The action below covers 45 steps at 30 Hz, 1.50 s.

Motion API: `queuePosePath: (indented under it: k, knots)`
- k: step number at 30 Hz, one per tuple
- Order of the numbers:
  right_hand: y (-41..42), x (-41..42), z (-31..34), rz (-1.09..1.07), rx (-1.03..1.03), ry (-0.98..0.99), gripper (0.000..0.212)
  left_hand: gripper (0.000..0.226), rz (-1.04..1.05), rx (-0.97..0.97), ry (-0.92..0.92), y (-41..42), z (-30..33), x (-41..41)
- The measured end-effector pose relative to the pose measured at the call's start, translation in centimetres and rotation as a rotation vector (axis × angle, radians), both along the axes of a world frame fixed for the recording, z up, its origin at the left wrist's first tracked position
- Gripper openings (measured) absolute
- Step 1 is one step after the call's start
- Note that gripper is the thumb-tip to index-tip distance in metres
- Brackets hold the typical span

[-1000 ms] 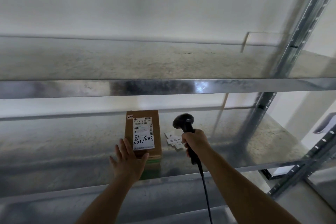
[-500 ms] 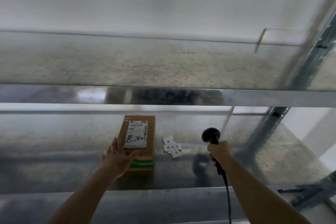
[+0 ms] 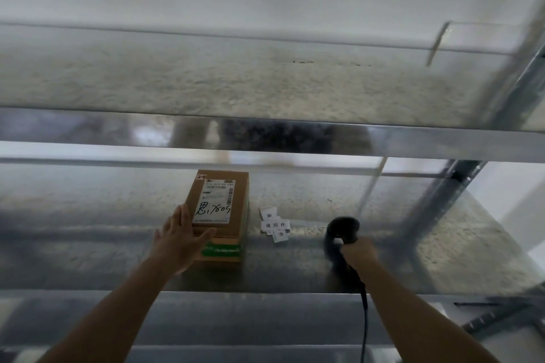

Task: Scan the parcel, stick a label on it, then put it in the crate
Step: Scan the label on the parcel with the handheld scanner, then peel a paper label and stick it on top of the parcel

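Observation:
A brown cardboard parcel (image 3: 224,206) with a white shipping label and green tape on its near face lies on the metal shelf (image 3: 88,244). My left hand (image 3: 180,240) rests flat on its near left corner, fingers spread. My right hand (image 3: 358,253) grips the handle of a black corded barcode scanner (image 3: 342,230), held low over the shelf to the right of the parcel. Between them lie several small white paper labels (image 3: 275,225) with printed characters. No crate is in view.
An upper metal shelf (image 3: 265,132) runs across just above the work area, limiting headroom. A perforated steel upright (image 3: 442,200) stands at the right. The scanner cable (image 3: 365,318) hangs down past the shelf's front edge. White wall behind.
My right hand has carried the scanner to the right and lower, away from the parcel. My left hand has stayed on the parcel's near left corner.

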State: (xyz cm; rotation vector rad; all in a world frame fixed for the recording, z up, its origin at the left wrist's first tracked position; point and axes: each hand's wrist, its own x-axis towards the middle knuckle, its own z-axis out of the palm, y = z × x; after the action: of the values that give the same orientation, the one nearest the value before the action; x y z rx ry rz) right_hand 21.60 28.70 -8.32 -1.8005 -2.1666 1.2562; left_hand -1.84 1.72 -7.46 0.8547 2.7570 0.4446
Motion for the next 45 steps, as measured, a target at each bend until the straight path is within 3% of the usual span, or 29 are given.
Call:
queuePosePath:
  k: [10, 17, 20, 22, 24, 27, 32, 39, 45]
  knots:
    - [0.1, 0.0, 0.6, 0.033, 0.021, -0.053, 0.009, 0.092, 0.000, -0.001, 0.007, -0.2, -0.2, 0.2]
    - [-0.2, -0.9, 1.6, -0.044, 0.053, -0.072, 0.042, 0.092, -0.011, 0.004, 0.009, -0.3, 0.0, 0.2]
    - [-1.3, -1.7, 2.8, -0.128, 0.387, -0.141, 0.052, 0.092, -0.013, -0.015, 0.019, -0.2, 0.2, 0.5]
    - [-2.0, -2.8, 3.9, 0.020, 0.694, -0.147, 0.043, 0.093, -0.010, -0.027, 0.026, -0.2, 0.4, 0.6]
    - [-2.2, -4.5, 4.3, 0.240, 0.844, -0.117, 0.036, 0.093, -0.010, -0.043, 0.028, -0.2, 0.6, 0.5]
    - [-2.7, -7.3, 4.0, 0.559, 0.818, -0.154, 0.032, 0.094, -0.011, -0.062, 0.030, -0.1, 1.1, 0.5]
    - [-4.4, -10.4, 2.3, 1.014, 0.715, -0.455, 0.045, 0.093, -0.020, -0.177, 0.120, 0.0, 1.9, 0.8]
    - [-5.5, -10.5, -1.2, 1.071, 0.576, -0.499, 0.063, 0.093, -0.006, -0.203, 0.130, -0.1, 1.9, 1.1]
    - [-5.2, -10.9, -1.4, 1.054, 0.826, -0.457, 0.033, 0.092, 0.007, -0.151, 0.115, -0.2, 1.8, 1.3]
